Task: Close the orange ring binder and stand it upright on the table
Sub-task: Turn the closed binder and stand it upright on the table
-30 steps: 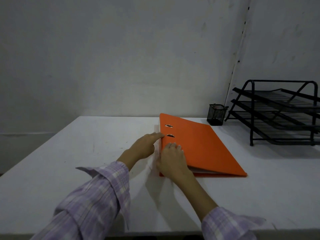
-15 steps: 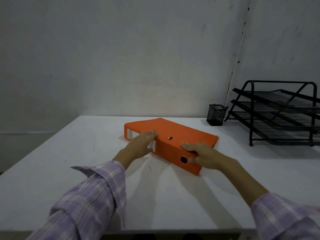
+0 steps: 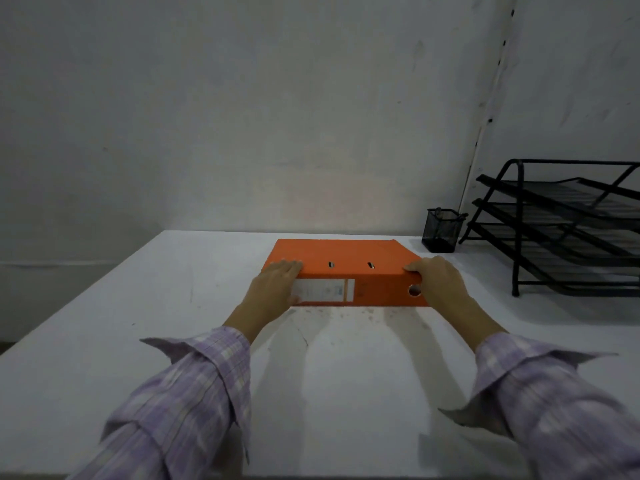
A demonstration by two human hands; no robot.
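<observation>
**Binder shut, spine toward the person, ready to be tipped up**

The orange cardboard ring binder (image 3: 341,268) lies flat and closed on the white counter (image 3: 138,341), its labelled spine facing the person. The left hand (image 3: 275,289) wraps the spine's left end, fingers over the top cover; the right hand (image 3: 438,282) clasps the right end beside the round finger hole. Both grips are closed on the binder.

It looks stiff and boxy, moderately heavy if filled, with smooth covers that could slide on the counter. Holding both spine ends, as now, seems the soundest purchase for tilting it upright, since the loose cover is pinned shut.

Half a second earlier the binder sat skewed, its spine angled down to the right; now it is squared to the person, and both hands have shifted out to the spine's ends.
</observation>
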